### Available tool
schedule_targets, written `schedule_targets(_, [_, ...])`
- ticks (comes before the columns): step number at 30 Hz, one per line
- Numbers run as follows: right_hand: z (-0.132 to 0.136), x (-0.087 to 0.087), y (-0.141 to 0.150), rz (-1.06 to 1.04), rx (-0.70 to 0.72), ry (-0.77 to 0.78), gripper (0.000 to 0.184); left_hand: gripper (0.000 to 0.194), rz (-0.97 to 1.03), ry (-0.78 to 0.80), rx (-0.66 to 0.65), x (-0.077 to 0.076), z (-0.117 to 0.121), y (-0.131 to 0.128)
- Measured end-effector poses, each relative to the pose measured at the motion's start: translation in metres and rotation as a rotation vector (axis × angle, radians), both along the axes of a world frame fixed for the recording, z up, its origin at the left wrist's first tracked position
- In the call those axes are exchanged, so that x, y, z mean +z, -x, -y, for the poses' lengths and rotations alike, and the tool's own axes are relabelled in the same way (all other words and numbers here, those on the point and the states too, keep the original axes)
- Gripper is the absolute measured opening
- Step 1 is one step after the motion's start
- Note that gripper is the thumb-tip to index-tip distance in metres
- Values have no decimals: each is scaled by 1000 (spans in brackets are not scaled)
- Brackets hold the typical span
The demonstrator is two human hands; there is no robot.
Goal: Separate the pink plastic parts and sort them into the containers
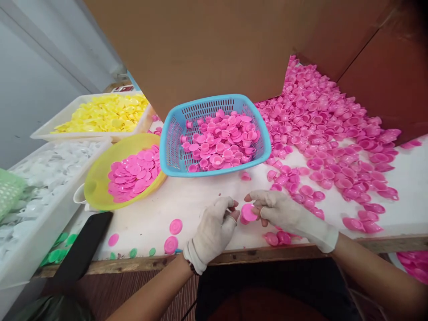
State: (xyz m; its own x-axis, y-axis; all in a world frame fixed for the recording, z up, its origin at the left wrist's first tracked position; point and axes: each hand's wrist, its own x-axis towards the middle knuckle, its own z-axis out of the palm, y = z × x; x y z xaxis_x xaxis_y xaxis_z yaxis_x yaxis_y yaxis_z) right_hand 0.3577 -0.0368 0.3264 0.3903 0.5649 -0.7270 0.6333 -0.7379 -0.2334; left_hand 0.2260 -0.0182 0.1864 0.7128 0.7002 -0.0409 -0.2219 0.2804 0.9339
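Note:
Both hands wear white cloth gloves and meet over the front of the white table (194, 200). My right hand (287, 213) pinches a small pink plastic cup (249, 213) between thumb and fingers. My left hand (214, 232) is curled, its fingertips touching the same pink cup from the left. A blue basket (170, 138) holding joined pink cups and lids stands just beyond the hands. A yellow bowl (96, 178) to its left holds flat pink lids. A big heap of loose pink cups (334, 138) spreads over the table's right side.
A few pink lids (175, 226) lie near the table's front edge. White trays at the left hold yellow lids (107, 113) and white lids (43, 169). A cardboard box wall (214, 49) rises behind the basket. A black flat object (83, 249) leans at the front left.

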Motion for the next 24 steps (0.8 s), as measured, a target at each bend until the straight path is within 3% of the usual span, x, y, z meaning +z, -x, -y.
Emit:
schedule_targets(2, [6,-7,-3,30,-10,73,26,19,25,298,-209,-4,6,-7])
schedule_targets(4, [11,-15,-4,34,7,124,19,18,58,481,-350,-8,11,-14])
schedule_targets(9, [7,-25,-1,-9,-60,220,6,14,71,612,-410,-12,11,-28])
schedule_targets(17, [-7,-22,-10,-199,-184,333,9,25,91,526,-451,-18,5,-32])
schedule_targets(20, [-5,-27,-15,-172,-207,355,6,31,118,410,-442,-23,7,-31])
schedule_targets(24, [3,-34,-14,-143,-149,253,3,31,41,196,-354,-23,10,-32])
